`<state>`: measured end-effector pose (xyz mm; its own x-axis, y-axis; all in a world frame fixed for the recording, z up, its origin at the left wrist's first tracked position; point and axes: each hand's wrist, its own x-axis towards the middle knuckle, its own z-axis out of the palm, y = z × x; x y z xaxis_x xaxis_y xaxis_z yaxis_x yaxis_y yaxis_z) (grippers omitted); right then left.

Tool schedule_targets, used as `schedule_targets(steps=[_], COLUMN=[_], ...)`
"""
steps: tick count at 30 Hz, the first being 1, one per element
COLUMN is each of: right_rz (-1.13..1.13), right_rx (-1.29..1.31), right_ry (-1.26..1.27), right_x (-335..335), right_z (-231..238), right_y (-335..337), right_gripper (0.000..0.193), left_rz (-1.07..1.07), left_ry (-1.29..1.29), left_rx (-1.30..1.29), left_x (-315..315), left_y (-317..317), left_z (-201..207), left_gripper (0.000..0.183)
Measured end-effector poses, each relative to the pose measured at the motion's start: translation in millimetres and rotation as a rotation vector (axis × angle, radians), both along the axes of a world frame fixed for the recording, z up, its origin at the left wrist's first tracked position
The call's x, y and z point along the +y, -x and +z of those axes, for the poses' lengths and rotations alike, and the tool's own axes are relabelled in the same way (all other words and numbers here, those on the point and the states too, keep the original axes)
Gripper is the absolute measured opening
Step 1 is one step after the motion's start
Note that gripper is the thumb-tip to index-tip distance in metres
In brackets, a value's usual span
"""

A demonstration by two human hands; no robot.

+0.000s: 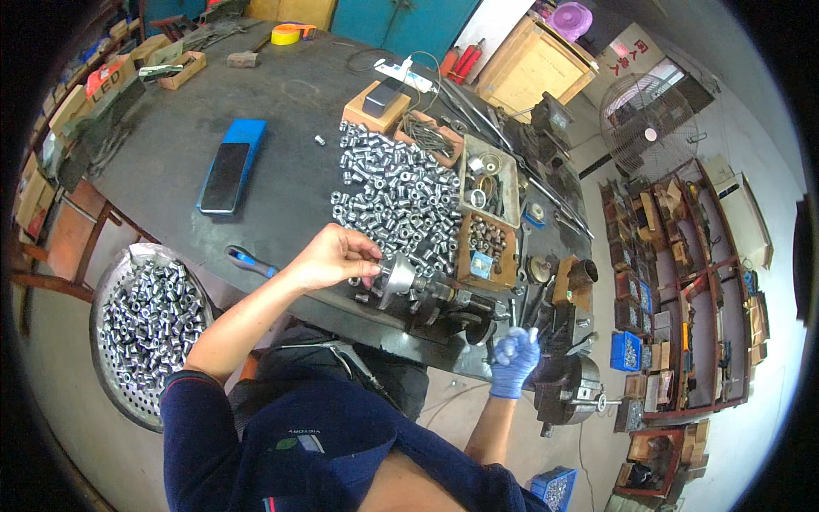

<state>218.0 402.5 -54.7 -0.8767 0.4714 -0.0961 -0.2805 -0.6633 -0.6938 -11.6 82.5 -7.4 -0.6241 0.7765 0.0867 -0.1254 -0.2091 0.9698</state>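
My bare left hand [339, 258] is pinched at the front of a round metal chuck [397, 280]. The small piece at its fingertips is mostly hidden. The chuck belongs to a bench-mounted spindle [448, 299] at the table's near edge. My right hand [514, 354], in a blue glove, is curled closed to the right of the spindle, by a bench vise [567, 388]. What it grips, if anything, cannot be made out. Just beyond my left hand spreads a large heap of shiny metal fittings [397, 192].
A perforated metal basket [104, 358] of fittings stands left, below the table. On the dark tabletop [290, 94] lie a blue box with a black phone-like slab [223, 175] and a blue-handled tool [252, 261]. A cardboard box [508, 269] of darker parts and a grey tray [514, 205] sit right.
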Motion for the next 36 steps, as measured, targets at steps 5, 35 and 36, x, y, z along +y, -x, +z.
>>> schedule_targets(steps=[5,35,36], right_rz=[-0.182,-0.243,-0.28], right_rx=[-0.288,-0.153,-0.159], right_ry=[-0.001,-0.047,-0.079], right_x=[23,-1,-4], right_z=[-54,-35,-29], right_y=[43,40,40], right_gripper=[0.028,0.02,0.019], left_rz=[0.013,0.512,0.484], left_ry=[0.019,0.866,0.848], left_rx=[-0.003,0.934,0.904], left_x=[-1,-60,-36], left_y=[1,-9,-3], left_z=[1,-25,-28], left_gripper=[0.017,0.026,0.027])
